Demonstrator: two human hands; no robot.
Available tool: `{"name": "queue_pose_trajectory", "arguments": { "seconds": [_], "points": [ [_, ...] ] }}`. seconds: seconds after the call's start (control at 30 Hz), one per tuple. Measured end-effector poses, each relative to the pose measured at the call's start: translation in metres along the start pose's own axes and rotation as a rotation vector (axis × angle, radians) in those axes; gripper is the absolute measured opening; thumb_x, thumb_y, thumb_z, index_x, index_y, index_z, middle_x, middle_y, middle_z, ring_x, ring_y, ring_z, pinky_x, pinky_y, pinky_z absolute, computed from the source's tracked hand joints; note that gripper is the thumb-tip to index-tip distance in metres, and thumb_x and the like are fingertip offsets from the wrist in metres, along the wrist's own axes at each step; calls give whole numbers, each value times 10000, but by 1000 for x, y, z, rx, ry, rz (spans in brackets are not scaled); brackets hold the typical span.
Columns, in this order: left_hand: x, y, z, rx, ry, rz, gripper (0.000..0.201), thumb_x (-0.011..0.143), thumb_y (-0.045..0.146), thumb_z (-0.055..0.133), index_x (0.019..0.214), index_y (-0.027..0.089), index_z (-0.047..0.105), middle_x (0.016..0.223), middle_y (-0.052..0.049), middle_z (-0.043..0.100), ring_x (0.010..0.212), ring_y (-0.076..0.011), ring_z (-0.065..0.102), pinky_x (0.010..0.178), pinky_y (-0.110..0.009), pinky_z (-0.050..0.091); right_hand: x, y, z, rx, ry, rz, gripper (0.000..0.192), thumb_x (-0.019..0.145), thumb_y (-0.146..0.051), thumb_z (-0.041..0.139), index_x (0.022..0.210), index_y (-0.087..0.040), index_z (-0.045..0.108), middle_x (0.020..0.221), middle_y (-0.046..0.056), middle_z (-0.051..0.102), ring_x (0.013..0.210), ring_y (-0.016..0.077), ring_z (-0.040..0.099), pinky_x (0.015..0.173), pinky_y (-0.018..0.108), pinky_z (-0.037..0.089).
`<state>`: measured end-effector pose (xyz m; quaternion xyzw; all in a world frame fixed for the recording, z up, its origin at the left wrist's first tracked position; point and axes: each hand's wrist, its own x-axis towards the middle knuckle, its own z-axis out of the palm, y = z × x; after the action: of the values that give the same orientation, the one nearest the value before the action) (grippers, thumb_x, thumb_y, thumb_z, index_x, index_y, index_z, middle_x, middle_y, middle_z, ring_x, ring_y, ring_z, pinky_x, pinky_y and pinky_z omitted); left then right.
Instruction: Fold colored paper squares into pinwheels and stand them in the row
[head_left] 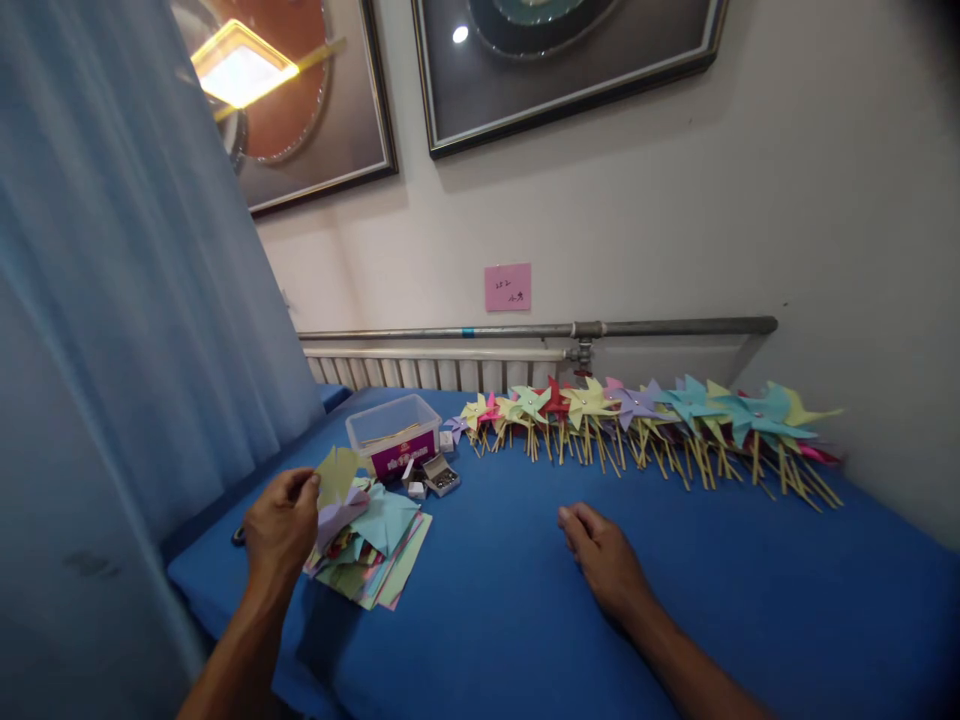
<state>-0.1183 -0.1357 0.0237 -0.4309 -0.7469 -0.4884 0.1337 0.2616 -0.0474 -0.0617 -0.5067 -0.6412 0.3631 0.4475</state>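
Via head cam, my L hand [283, 520] is nearly closed, thumb & index pinching a yellow paper [337, 473] by its L side, other fingers tucked in. The paper's at the back of the pile [386, 520], just beside a purple paper [337, 517], nr the table's L edge; can't tell if the two touch. My R hand [604, 560] is well apart, over mid table [495, 630], fingers curled, thumb up against index; I see no paper in it, can't tell re anything tiny.

My read: step in hand = picking out one piece. Next move prob. calls for a light pinch, yellow clear of the pile w/o dragging it, & R fingers opened enough to share the hold.

Further out, beyond the pile: a small open box [441, 475] w/ dark bits in it, white boxes [416, 490] beside it, then the tub [409, 458]. Pinwheels [589, 402] lie in a row along the far edge, from nr the tub to the far R corner.
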Motion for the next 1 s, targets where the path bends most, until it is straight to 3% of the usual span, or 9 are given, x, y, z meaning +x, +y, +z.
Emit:
{"name": "queue_pose_trajectory", "arguments": {
  "seconds": [0.1,0.17,0.33,0.47,0.6,0.7,0.8,1.0],
  "points": [
    [4,18,7,-250,-36,-199,280,758,428,634,887,194,717,816,-44,742,773,-226,675,707,-321,490,0,-1,0,-3,4,2,388,897,-546,438,653,-245,426,549,-67,421,508,138,407,516,260,329],
    [3,33,18,-494,-129,-285,289,697,422,697,852,178,707,763,-30,727,714,-198,663,673,-299,490,0,-1,1,1,14,-12,396,898,-546,447,644,-243,423,539,-70,416,502,133,394,517,259,322],
    [-13,86,62,-987,-524,-502,336,514,337,838,722,141,661,648,-8,676,549,-127,600,587,-263,486,3,6,3,81,22,-13,409,895,-593,496,713,-230,542,600,-39,537,561,153,499,558,268,391],
    [-33,134,98,-1154,-863,-571,345,518,305,872,707,140,634,641,-20,672,543,-130,610,563,-260,487,8,5,2,440,12,75,564,773,-718,629,1016,-211,673,958,92,730,861,259,684,765,375,521],
    [-57,165,137,-1232,-1043,-652,320,542,261,857,732,142,629,639,-13,660,568,-143,609,585,-287,500,7,-9,-2,789,-130,108,601,807,-708,626,1145,-214,677,1212,143,710,1162,310,638,985,466,472],
    [-80,169,165,-1234,-1062,-720,281,566,252,827,722,136,624,628,-19,654,563,-138,586,587,-287,486,7,-18,-4,949,-198,103,544,865,-652,598,1197,-226,663,1225,119,718,1209,302,619,1015,472,459],
    [-102,161,184,-1220,-1048,-771,287,565,276,824,704,141,612,616,-18,647,567,-145,590,585,-285,471,9,-18,-4,985,-159,145,479,825,-546,712,1160,-205,679,1129,111,757,1156,315,653,982,472,490],
    [-115,148,189,-1196,-1119,-781,342,566,351,843,717,145,616,596,-12,646,534,-132,576,579,-267,442,11,-6,-1,884,9,290,435,715,-427,842,1047,-175,716,959,97,789,967,315,726,857,440,564]
  ]
}}
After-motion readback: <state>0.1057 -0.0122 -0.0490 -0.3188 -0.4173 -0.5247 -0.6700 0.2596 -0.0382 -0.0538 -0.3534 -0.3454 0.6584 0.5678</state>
